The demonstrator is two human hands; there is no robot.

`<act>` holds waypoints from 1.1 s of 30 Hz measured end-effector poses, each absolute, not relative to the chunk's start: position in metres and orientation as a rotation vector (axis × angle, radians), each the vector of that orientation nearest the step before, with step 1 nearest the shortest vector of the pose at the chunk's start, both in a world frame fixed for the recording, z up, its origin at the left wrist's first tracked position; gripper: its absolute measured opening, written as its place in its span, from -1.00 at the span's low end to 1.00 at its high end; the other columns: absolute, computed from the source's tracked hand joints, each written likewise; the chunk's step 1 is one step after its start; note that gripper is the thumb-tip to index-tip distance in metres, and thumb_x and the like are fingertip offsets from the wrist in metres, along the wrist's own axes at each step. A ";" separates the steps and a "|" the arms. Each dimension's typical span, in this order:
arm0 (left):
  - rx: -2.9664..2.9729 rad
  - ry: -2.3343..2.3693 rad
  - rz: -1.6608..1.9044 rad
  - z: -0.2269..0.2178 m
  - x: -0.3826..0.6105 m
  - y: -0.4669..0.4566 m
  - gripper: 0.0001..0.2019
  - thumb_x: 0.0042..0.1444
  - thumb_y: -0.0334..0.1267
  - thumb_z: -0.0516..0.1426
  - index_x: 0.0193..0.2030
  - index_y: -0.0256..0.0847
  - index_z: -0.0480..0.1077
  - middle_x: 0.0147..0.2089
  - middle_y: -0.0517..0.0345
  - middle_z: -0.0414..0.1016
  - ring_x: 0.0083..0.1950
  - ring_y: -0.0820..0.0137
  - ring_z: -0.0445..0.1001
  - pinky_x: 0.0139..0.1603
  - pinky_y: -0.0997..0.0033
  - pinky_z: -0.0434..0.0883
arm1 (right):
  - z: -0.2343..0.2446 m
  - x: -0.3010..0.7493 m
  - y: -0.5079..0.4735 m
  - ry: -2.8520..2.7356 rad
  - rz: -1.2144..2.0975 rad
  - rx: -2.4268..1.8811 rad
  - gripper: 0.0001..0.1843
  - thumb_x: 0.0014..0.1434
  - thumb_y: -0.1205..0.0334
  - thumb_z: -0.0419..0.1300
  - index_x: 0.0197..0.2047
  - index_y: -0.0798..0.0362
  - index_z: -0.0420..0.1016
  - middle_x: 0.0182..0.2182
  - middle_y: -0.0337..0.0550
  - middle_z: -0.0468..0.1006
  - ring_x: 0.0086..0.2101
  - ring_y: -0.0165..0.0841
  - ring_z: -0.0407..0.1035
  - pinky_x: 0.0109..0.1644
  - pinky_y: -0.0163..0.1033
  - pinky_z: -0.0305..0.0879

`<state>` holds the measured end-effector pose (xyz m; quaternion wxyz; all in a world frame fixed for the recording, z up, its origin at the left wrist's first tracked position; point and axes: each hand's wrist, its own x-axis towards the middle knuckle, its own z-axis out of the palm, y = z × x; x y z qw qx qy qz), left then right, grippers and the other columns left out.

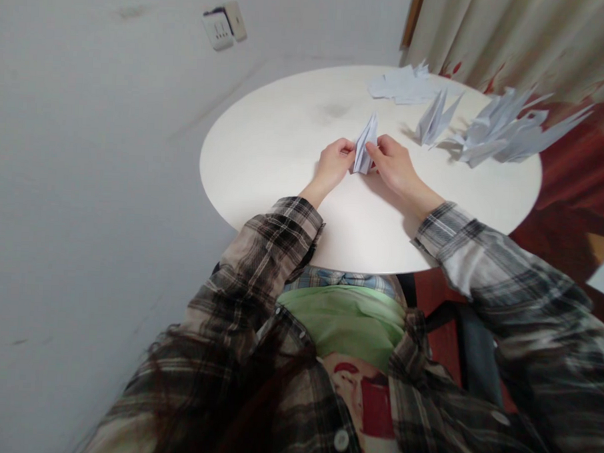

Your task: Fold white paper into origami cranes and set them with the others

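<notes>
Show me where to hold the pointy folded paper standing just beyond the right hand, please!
Pinch the pointy folded paper low on its body, below where its tips spread apart. Coming from the left, the side nearer the right hand, is probably best: more folded papers stand close on its right. The thin upright tips might bend if grabbed.

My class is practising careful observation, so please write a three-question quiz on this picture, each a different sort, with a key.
1. True or false: the left hand and right hand both touch the folded paper.
2. The paper cranes are on: A) the floor; B) the chair; C) the white table.
3. Fill the gap: the shirt sleeves have a ____ pattern.

Key: 1. True. 2. C. 3. Plaid.
</notes>
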<state>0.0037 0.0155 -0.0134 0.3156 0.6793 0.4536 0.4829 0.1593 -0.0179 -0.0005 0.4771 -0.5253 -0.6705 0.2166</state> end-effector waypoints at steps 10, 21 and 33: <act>1.762 1.164 1.282 -0.010 0.004 0.013 -0.86 0.12 -0.48 0.13 -0.40 -0.17 0.37 -0.41 0.22 0.49 -0.15 0.40 0.52 -0.01 0.33 0.49 | -0.001 0.157 -0.019 -1.668 0.520 -1.300 -0.85 0.25 0.07 0.20 -0.28 -0.06 0.42 -0.42 -0.18 0.44 -0.15 -0.11 0.43 0.05 0.14 0.37; 1.821 1.262 1.189 -0.011 0.004 0.013 -0.90 0.17 -0.41 0.09 -0.31 -0.18 0.40 -0.33 0.20 0.52 -0.19 0.43 0.52 -0.06 0.39 0.46 | 0.001 0.156 -0.020 -1.745 0.436 -1.397 -0.78 0.28 0.01 0.11 -0.25 -0.03 0.40 -0.36 -0.12 0.48 -0.23 -0.16 0.41 -0.03 0.05 0.36; 1.817 1.268 1.169 -0.006 0.004 0.007 -0.89 0.18 -0.44 0.07 -0.32 -0.18 0.37 -0.37 0.21 0.49 -0.24 0.49 0.47 -0.13 0.45 0.43 | 0.003 0.156 -0.022 -1.794 0.423 -1.414 -0.75 0.28 -0.03 0.09 -0.19 -0.03 0.36 -0.34 -0.09 0.50 -0.23 -0.15 0.38 -0.06 0.02 0.31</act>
